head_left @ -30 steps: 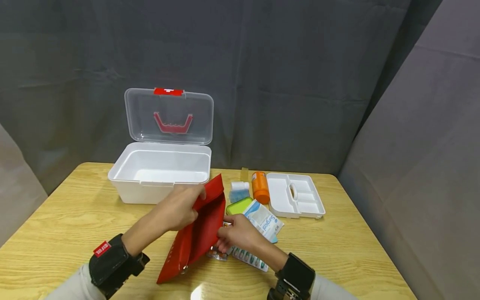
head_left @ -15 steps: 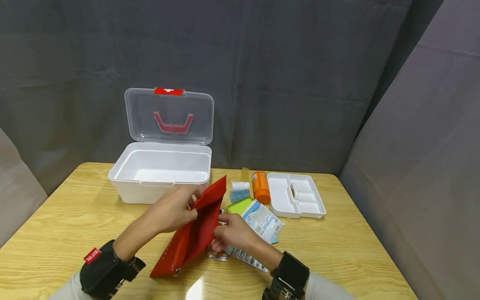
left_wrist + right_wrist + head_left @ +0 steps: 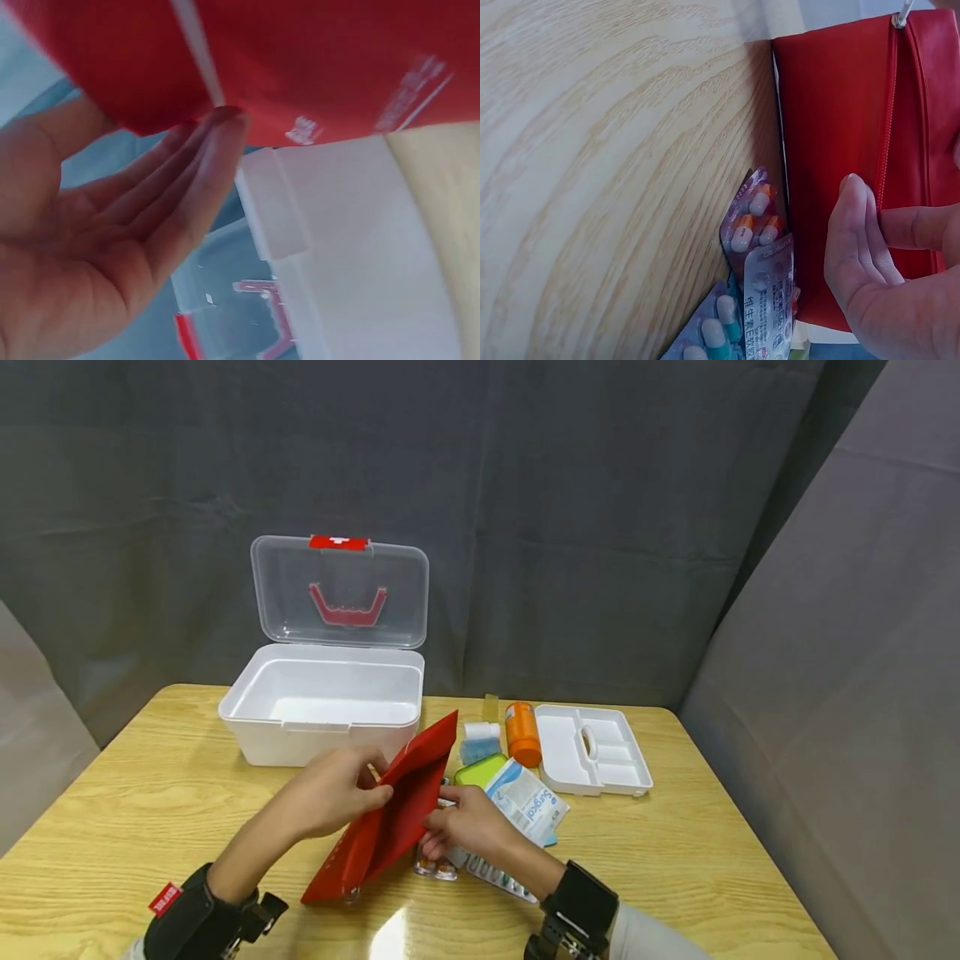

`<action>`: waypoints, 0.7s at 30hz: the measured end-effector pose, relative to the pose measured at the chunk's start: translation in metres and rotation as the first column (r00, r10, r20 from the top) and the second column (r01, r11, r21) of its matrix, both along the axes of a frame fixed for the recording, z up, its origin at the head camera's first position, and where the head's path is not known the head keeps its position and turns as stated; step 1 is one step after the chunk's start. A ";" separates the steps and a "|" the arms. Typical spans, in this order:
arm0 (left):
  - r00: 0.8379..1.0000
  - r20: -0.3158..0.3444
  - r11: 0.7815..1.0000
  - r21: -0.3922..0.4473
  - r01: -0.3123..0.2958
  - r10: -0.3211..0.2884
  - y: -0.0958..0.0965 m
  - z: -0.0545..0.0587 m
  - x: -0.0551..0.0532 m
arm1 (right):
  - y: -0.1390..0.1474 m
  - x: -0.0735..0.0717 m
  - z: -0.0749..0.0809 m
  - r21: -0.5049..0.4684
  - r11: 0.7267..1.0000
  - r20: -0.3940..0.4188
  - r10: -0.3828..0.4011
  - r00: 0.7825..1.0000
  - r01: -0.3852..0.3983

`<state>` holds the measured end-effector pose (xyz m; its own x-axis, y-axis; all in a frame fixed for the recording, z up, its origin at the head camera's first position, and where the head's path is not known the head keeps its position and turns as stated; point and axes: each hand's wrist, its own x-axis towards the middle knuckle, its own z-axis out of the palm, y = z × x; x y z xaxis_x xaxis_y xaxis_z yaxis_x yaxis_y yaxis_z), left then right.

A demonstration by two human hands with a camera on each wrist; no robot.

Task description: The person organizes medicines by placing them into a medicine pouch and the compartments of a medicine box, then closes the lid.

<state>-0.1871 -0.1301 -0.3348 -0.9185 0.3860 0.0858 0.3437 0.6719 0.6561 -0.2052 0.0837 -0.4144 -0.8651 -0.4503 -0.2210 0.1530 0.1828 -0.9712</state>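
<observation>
A red zip pouch [image 3: 411, 802] stands tilted over the table between both hands, its mouth facing right and parted. My left hand [image 3: 330, 793] pinches its upper left edge; in the left wrist view the fingers [image 3: 214, 161] lie against the printed outer side, and the thumb goes behind the pouch. My right hand [image 3: 476, 827] pinches the opposite edge beside the zip, thumb and fingertips on either side of it in the right wrist view. Close below that hand lie a blister pack of orange-and-white capsules [image 3: 754, 221] and one of green-and-white capsules [image 3: 712, 334]. The pouch's inside is mostly hidden.
A white first-aid box [image 3: 318, 739] with its clear lid [image 3: 341, 572] raised stands at the back left. Right of the pouch lie a green case [image 3: 480, 770], a Surgical packet [image 3: 528, 802], a white-capped bottle [image 3: 482, 732], an orange bottle [image 3: 522, 735] and a white divided tray [image 3: 558, 747].
Both hands have shifted slightly left with the pouch. The left hand has lowered, its wrist moving down and left, and its fingers have changed their hold along the edge.
</observation>
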 end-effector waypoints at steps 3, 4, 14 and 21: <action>0.999 -0.031 0.998 0.063 -0.024 0.026 -0.003 -0.008 -0.002 | 0.001 -0.001 -0.001 -0.004 1.000 0.005 -0.013 1.000 0.013; 0.999 -0.038 0.996 0.081 -0.031 0.034 -0.004 -0.010 -0.003 | 0.001 -0.001 -0.001 -0.007 1.000 0.006 -0.017 1.000 0.017; 0.995 -0.033 0.979 0.181 -0.091 0.099 -0.006 -0.023 -0.006 | 0.002 -0.002 -0.003 -0.011 0.999 0.009 -0.044 0.999 0.044; 0.993 -0.017 0.974 0.196 -0.111 0.116 -0.003 -0.023 -0.009 | 0.001 -0.004 -0.004 -0.024 0.997 -0.009 -0.070 0.998 0.069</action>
<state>-0.1957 -0.1333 -0.3580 -0.9516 0.2526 0.1752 0.2925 0.5686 0.7689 -0.2092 0.0847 -0.4184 -0.8966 -0.3940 -0.2021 0.1545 0.1495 -0.9766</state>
